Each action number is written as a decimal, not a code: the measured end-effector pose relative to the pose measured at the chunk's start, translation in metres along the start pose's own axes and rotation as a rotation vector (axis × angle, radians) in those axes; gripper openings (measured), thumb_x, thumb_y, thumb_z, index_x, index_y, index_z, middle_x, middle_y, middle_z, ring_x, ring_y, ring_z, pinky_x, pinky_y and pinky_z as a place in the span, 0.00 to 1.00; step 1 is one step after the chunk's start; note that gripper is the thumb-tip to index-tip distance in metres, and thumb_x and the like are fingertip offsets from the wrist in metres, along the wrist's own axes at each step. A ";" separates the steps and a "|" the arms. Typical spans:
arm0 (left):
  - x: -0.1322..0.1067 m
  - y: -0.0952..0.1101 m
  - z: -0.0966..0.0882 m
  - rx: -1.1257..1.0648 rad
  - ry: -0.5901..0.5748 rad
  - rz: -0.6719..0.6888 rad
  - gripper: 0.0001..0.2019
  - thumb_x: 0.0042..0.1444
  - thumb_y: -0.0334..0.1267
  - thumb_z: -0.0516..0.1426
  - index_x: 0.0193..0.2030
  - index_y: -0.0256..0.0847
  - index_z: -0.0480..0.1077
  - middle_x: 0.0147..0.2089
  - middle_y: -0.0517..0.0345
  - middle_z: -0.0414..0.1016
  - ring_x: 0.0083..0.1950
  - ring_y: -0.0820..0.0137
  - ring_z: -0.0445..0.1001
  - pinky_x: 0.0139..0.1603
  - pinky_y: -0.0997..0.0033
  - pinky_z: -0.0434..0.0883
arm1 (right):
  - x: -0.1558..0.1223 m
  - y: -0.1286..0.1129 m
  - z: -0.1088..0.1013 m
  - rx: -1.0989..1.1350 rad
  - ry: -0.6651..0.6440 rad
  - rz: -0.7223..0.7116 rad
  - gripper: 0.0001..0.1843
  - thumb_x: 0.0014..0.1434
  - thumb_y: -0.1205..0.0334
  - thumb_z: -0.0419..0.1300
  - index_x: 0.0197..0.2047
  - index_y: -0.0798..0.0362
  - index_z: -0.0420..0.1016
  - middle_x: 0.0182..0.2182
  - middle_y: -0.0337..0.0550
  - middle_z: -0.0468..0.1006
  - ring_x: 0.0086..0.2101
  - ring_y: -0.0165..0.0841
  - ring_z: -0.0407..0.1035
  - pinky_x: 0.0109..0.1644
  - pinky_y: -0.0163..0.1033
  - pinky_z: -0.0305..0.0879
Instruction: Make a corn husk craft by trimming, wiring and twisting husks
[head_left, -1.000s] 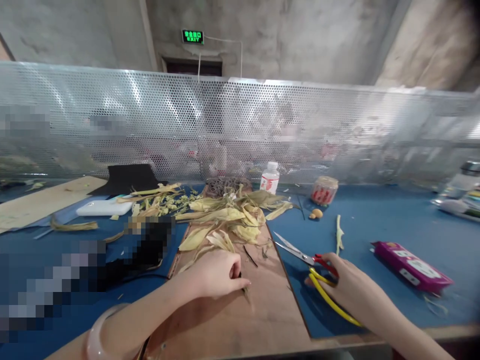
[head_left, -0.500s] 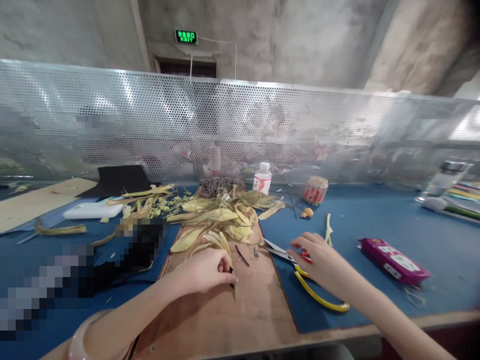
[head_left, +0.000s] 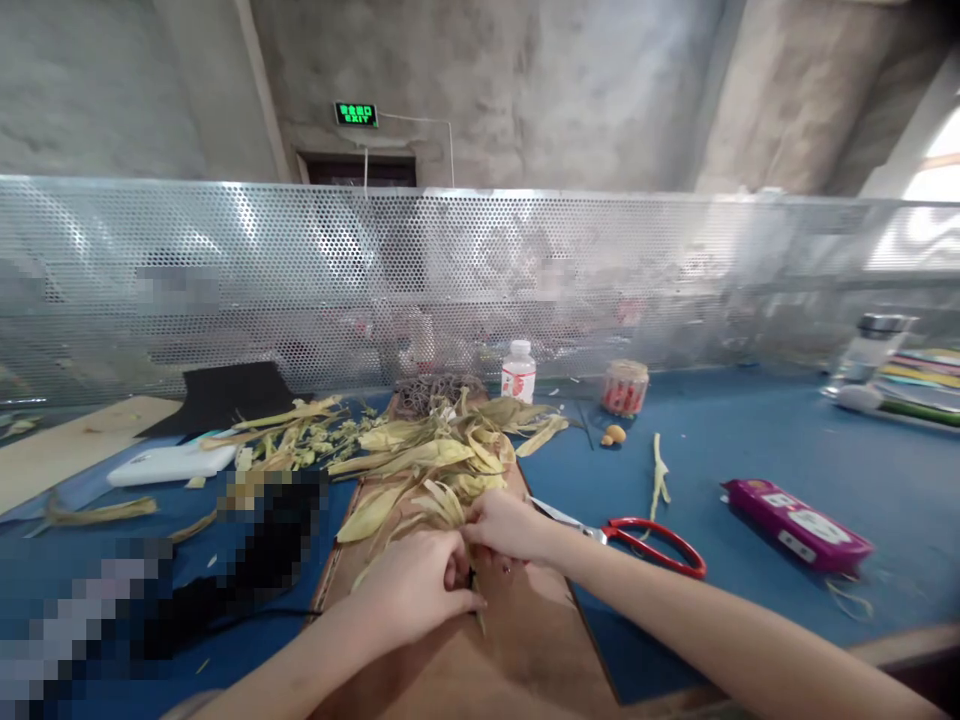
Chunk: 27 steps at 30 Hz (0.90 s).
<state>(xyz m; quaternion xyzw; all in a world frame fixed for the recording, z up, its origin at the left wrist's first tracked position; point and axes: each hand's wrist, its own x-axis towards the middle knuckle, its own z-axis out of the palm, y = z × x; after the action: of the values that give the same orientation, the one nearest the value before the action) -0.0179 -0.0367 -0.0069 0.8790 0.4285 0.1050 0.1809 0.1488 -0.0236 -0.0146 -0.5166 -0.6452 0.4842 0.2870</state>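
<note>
My left hand point(head_left: 424, 580) is closed in a pinch over the wooden board, around the narrow end of a bunch of dried corn husk point(head_left: 444, 505). A thin tip of husk sticks out below the fingers. My right hand point(head_left: 504, 527) is right beside it, its fingers closed and curled at the same spot; what they grip is hidden. Under and beside my right forearm lie scissors point(head_left: 577, 522), with a red handle loop showing. More pale yellow husks point(head_left: 427, 455) are heaped on the board just beyond both hands.
On the blue tabletop point(head_left: 750, 440) are a white bottle point(head_left: 518, 375), a jar point(head_left: 625, 390), a purple packet point(head_left: 799, 525) and a husk scrap point(head_left: 658, 475). A white case point(head_left: 172, 463) and black sheet point(head_left: 232, 395) lie left. A perforated metal screen point(head_left: 480, 250) stands behind.
My right hand has left the scissors and moved left to meet my left hand at the husk. The left hand stays pinched. The view has tilted slightly upward.
</note>
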 end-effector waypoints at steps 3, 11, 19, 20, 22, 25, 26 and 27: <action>0.000 0.004 -0.004 0.021 0.069 0.011 0.11 0.44 0.46 0.59 0.26 0.41 0.67 0.26 0.62 0.72 0.26 0.71 0.67 0.24 0.73 0.52 | -0.004 -0.002 0.001 0.045 -0.014 -0.018 0.12 0.51 0.67 0.53 0.17 0.55 0.64 0.10 0.31 0.64 0.07 0.21 0.55 0.07 0.25 0.45; 0.011 0.002 -0.012 -0.183 0.203 -0.011 0.11 0.51 0.46 0.54 0.30 0.40 0.70 0.26 0.60 0.72 0.26 0.71 0.67 0.27 0.74 0.59 | -0.007 -0.012 -0.002 0.371 0.280 -0.281 0.14 0.54 0.51 0.57 0.27 0.52 0.60 0.09 0.26 0.61 0.08 0.21 0.51 0.10 0.26 0.47; 0.015 0.001 -0.019 -0.468 0.121 0.020 0.11 0.52 0.44 0.55 0.31 0.39 0.73 0.33 0.60 0.77 0.37 0.68 0.72 0.38 0.74 0.65 | -0.013 -0.015 -0.003 0.235 0.252 -0.273 0.19 0.53 0.46 0.57 0.24 0.55 0.63 0.14 0.29 0.58 0.14 0.20 0.50 0.16 0.28 0.46; 0.016 0.000 -0.019 -0.474 0.102 0.022 0.11 0.52 0.44 0.55 0.31 0.39 0.73 0.32 0.60 0.77 0.37 0.68 0.72 0.39 0.74 0.66 | -0.013 -0.015 -0.003 0.224 0.213 -0.263 0.20 0.53 0.46 0.57 0.23 0.56 0.64 0.14 0.29 0.58 0.15 0.20 0.50 0.16 0.28 0.46; 0.017 -0.001 -0.019 -0.473 0.075 0.013 0.12 0.52 0.45 0.54 0.30 0.38 0.73 0.31 0.60 0.76 0.35 0.69 0.72 0.37 0.74 0.66 | -0.013 -0.013 -0.004 0.246 0.184 -0.220 0.21 0.54 0.46 0.56 0.23 0.56 0.66 0.13 0.30 0.57 0.15 0.20 0.50 0.16 0.28 0.45; 0.020 -0.004 -0.019 -0.501 0.067 -0.006 0.14 0.52 0.46 0.54 0.30 0.38 0.74 0.30 0.60 0.76 0.34 0.69 0.72 0.37 0.74 0.66 | -0.014 -0.013 -0.008 0.312 0.181 -0.152 0.20 0.54 0.46 0.56 0.27 0.57 0.71 0.12 0.29 0.54 0.14 0.21 0.47 0.15 0.28 0.43; 0.021 -0.005 -0.019 -0.516 0.073 -0.004 0.13 0.52 0.46 0.55 0.30 0.38 0.74 0.31 0.59 0.76 0.35 0.69 0.72 0.37 0.74 0.66 | -0.014 -0.013 -0.009 0.331 0.174 -0.139 0.21 0.53 0.46 0.57 0.27 0.57 0.71 0.12 0.29 0.54 0.14 0.20 0.47 0.15 0.28 0.42; 0.021 -0.005 -0.019 -0.532 0.080 0.003 0.13 0.52 0.46 0.55 0.31 0.39 0.74 0.32 0.59 0.77 0.36 0.69 0.72 0.39 0.73 0.67 | -0.015 -0.013 -0.011 0.347 0.168 -0.132 0.21 0.53 0.46 0.57 0.27 0.58 0.72 0.13 0.29 0.54 0.14 0.20 0.47 0.15 0.28 0.41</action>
<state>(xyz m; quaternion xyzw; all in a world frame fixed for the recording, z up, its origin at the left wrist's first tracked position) -0.0149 -0.0125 0.0086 0.7964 0.3912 0.2489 0.3883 0.1575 -0.0343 0.0034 -0.4544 -0.5583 0.5235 0.4559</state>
